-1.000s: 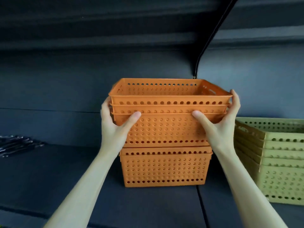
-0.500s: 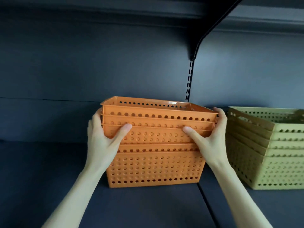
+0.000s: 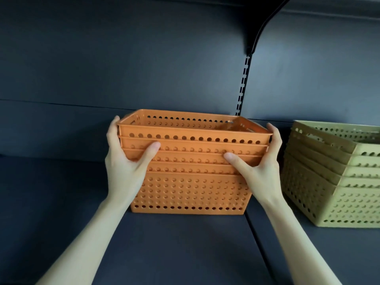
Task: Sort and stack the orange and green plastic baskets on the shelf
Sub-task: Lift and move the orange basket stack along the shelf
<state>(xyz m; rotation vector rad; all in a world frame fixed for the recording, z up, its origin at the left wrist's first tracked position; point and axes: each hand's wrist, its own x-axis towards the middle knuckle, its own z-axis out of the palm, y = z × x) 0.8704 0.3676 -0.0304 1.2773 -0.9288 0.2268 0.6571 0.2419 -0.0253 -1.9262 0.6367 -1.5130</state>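
Broadly, the dark shelf (image 3: 185, 243) carries two colour groups kept apart: the orange baskets (image 3: 189, 190) stand near the middle, the green baskets (image 3: 329, 182) well to their right, each nested into one pile so that sorting by colour reads at a glance. At least four orange rims show, one inside the next, and the pile rests flat on the shelf just left of its seam. Both hands clasp this pile at its upper rims. The left hand (image 3: 125, 167) wraps the left end, thumb laid across the front wall; the right hand (image 3: 257, 171) mirrors it on the right end. Gripping both ends likely keeps the nested baskets level and square, so they seat evenly rather than jam crooked.
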